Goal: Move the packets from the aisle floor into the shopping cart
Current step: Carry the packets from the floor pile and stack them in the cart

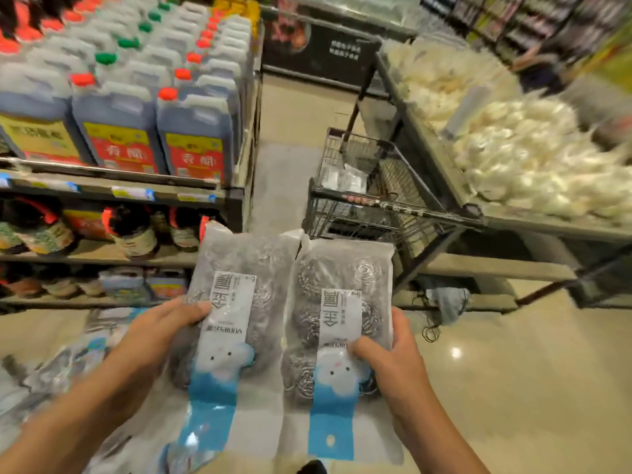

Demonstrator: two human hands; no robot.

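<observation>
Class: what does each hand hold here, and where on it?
Left hand grips the left packet at its left edge; right hand grips the right packet at its right edge.

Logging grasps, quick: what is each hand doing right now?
Left hand: grips the left packet.
Right hand: grips the right packet.

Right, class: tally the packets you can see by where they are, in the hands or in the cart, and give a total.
Packets held in the hands: 2, left packet and right packet
Packets in the shopping cart: 2, white packets
Total: 4
</observation>
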